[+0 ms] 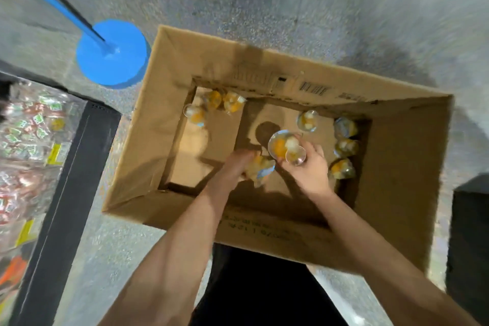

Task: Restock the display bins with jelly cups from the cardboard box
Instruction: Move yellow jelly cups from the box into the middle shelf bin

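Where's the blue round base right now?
In the head view, the blue round base stands on the floor at upper left, just beside the cardboard box's far-left corner.

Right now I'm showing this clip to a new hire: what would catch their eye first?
Both hands reach into the big cardboard box at centre: the right hand holds two jelly cups, and the left hand grips another cup. Loose cups lie along the box's right wall and in its far left corner. A bright blue round base stands on the floor at upper left.

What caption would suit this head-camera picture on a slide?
Both hands, left and right, gather jelly cups from a nearly emptied cardboard box.
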Tool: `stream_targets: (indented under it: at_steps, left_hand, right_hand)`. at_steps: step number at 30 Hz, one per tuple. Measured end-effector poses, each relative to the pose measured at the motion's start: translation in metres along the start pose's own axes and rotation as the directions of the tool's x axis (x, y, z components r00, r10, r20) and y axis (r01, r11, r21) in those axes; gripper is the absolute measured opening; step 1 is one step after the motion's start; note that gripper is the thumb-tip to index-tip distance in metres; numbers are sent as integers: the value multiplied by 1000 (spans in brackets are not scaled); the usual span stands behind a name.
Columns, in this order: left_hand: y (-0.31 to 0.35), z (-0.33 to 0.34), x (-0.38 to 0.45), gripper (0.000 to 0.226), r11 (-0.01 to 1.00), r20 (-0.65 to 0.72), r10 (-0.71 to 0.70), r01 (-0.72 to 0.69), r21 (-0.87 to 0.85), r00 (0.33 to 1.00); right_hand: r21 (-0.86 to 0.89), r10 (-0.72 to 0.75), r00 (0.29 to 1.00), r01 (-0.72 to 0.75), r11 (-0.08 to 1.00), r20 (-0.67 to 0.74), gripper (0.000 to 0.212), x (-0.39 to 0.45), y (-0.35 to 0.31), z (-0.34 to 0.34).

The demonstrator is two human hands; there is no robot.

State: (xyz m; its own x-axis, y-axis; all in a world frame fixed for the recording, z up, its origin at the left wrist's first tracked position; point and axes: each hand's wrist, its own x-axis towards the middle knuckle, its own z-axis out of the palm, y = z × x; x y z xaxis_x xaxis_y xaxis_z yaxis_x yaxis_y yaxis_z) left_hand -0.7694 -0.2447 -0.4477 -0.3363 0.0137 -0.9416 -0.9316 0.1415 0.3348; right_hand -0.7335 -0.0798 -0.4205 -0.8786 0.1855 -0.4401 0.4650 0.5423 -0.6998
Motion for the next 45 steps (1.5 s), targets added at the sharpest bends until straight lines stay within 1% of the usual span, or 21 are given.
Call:
stream_targets:
  at_steps: [2,6,10,12,14,17,19,21,22,24,25,27,28,30,31,33,34,37,39,41,45]
  left_hand:
    - [12,22,-40,13,995,129,10,3,-97,992]
    - [36,70,-108,27,989,357,24,31,-147,934]
    - [50,130,-168,53,989,632,98,-6,-146,769]
    - [52,161,-203,44,987,696,152,-72,-143,702]
    - [48,194,-241,27,984,735,180,-125,-130,654]
    - [28,252,-284,38,991,770,119,-125,-52,627]
    - [9,289,-317,40,992,816,38,-117,36,577]
    - [-16,325,-351,47,982,860,-25,-147,116,510]
    - [-31,344,-365,49,973,863,-55,-167,159,502]
    - [-67,381,-392,38,951,869,-133,-185,248,477]
    - [-82,395,-401,32,945,867,-150,-190,268,475]
    - [-128,435,-431,24,929,875,-175,-220,299,451]
    - [-152,452,-446,23,923,881,-188,-229,310,435]
    - [-201,485,-474,32,929,891,-210,-200,310,404]
    - [-224,500,-488,40,931,893,-224,-186,315,389]
    - [-270,528,-514,52,917,896,-292,-169,362,334]
    - [-293,540,-527,52,899,895,-334,-184,397,295]
    - [-354,573,-563,28,817,876,-445,-315,483,187]
    - [-389,594,-583,36,761,851,-492,-384,522,181]
    - [-420,614,-597,37,720,841,-507,-443,535,190]
    - [-470,667,-619,45,647,843,-502,-563,514,193]
  right_hand:
    - [37,-17,994,21,999,-110,91,-20,-13,-39]
    - [28,-23,958,32,999,-286,87,-76,-40,-117]
    - [137,39,891,26,990,-452,74,-143,-47,-186]
    - [321,130,815,72,944,-565,57,-179,-47,-215]
    - [597,283,745,187,780,-604,47,-219,-44,-239]
    - [773,377,714,364,519,-589,36,-285,-29,-269]
    - [786,409,676,466,407,-613,41,-331,-11,-286]
    - [770,456,621,539,342,-637,55,-377,14,-301]
    - [752,465,596,577,319,-655,65,-401,29,-307]
    - [705,484,552,674,219,-678,91,-450,56,-318]
    - [680,498,548,723,123,-672,100,-469,67,-320]
    - [563,561,489,825,-48,-668,104,-522,100,-328]
    - [508,598,452,857,-85,-662,105,-548,116,-330]
    - [432,658,392,895,-111,-643,105,-599,144,-337]
    - [411,677,375,904,-115,-634,96,-624,156,-340]
    - [406,713,322,912,-57,-622,62,-669,187,-345]
    - [400,720,291,916,-21,-629,57,-691,204,-348]
    - [305,700,195,952,34,-687,55,-750,249,-355]
    - [238,677,171,971,7,-716,44,-785,274,-359]
    - [204,636,181,978,-38,-750,52,-817,297,-362]
    - [248,607,152,966,76,-780,76,-863,347,-379]
